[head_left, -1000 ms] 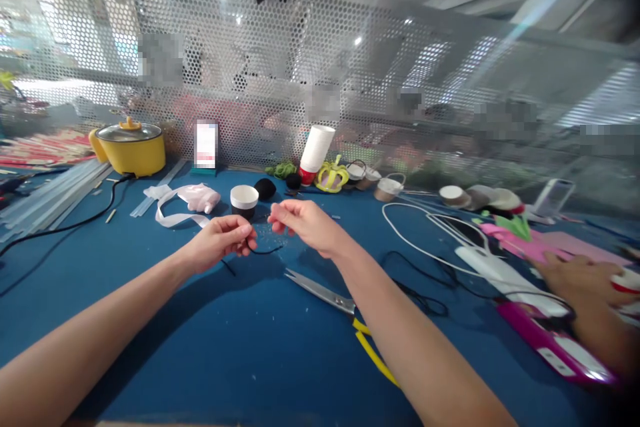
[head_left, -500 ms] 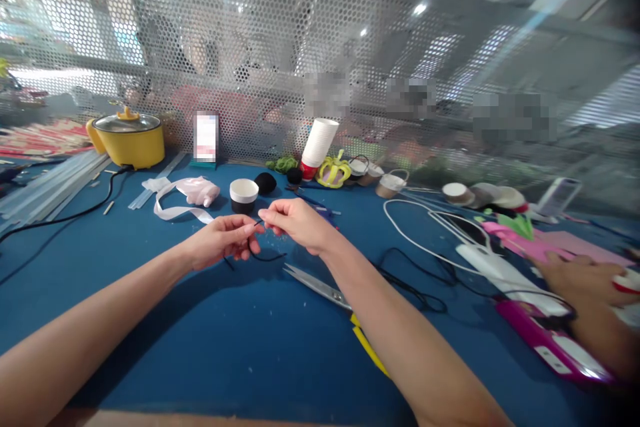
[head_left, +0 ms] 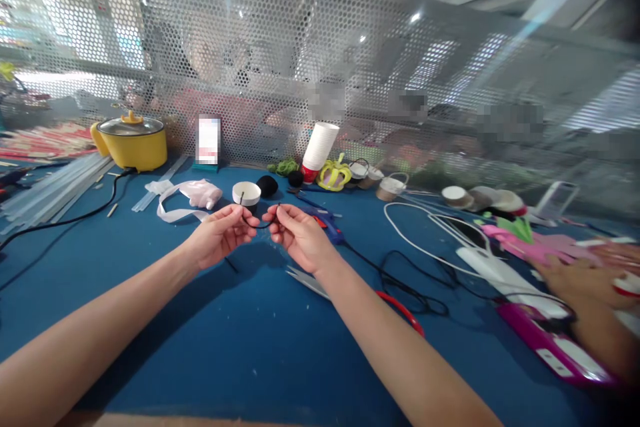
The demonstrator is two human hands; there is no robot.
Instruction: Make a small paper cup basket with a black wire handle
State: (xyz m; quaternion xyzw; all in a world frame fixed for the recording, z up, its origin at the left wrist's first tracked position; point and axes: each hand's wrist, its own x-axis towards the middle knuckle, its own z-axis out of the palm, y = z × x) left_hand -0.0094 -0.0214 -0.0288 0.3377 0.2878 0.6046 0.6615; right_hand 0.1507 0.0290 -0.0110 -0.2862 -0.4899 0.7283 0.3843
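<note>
Change since half a second ago: both hands have lifted slightly off the blue table (head_left: 215,347) and drawn closer to the body's midline, and the short black cord (head_left: 256,225) that drooped in a loop toward the table now hangs as a shallow arc strung between the two hands. Reading: the cord looks taken up at both ends, so it seems under control for whatever shaping comes next (a judgement only, the cord is thin and partly hidden).

Left hand (head_left: 220,238): thumb and forefinger pressed together on the left end of the cord; a short tail sticks up above the pinch. Right hand (head_left: 296,235): thumb and forefinger likewise pinched shut on the right end. Other fingers of both hands curled loosely, not touching the cord as far as I can tell.

Cord position: in the air between the two pinches, sagging a little below the fingertips, clear of the table. Just beyond it stands a small cup (head_left: 246,195) with a white rim.

Nearby: scissors (head_left: 307,280) lie on the table under the right wrist, blades partly hidden by the arm. Yellow pot (head_left: 133,142) at far left by the mesh screen. Another person's hand (head_left: 575,278) rests at the right edge, well apart.
</note>
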